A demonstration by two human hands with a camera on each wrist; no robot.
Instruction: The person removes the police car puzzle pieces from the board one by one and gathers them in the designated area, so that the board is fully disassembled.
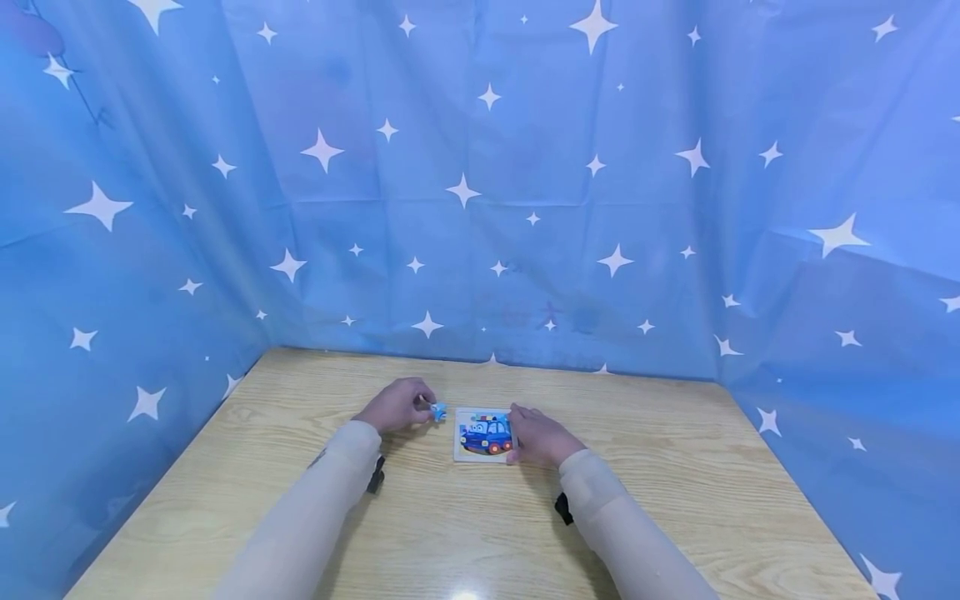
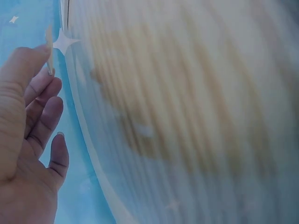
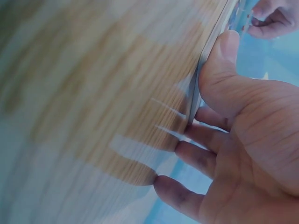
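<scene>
My right hand (image 3: pixel 243 135) held a thin board (image 3: pixel 193 98) by its edge, fingertips touching the wooden table (image 3: pixel 93 93); beyond, my left hand (image 3: pixel 276 19) pinched something small.

Head camera faces forward, down over the table (image 1: pixel 420 533). Wrist cameras sit close. Head and right-wrist views share left hand (image 1: pixel 400 406) and right hand (image 1: pixel 542 436).

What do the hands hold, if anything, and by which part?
The left hand pinches a blue piece by one side; the right hand touches the picture board at its right edge, grip unclear.
</scene>
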